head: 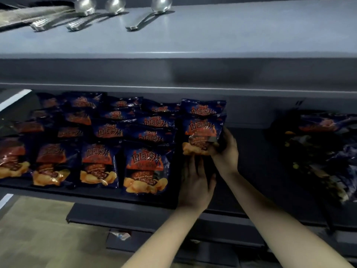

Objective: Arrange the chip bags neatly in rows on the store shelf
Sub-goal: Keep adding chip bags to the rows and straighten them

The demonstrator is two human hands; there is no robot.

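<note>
Dark blue chip bags with orange flame print fill the left half of the dark shelf in several overlapping rows. At the right end of the rows, both hands hold one upright chip bag, with another bag standing just behind it. My left hand reaches up to the bag's bottom edge. Its right side and lower corner are clasped by my right hand. A loose heap of more bags lies in shadow at the shelf's far right.
Above is a grey shelf with three metal ladles and folded cloth at the left. A bare dark stretch of shelf separates the rows from the heap. Lower shelf edges and tan floor show below.
</note>
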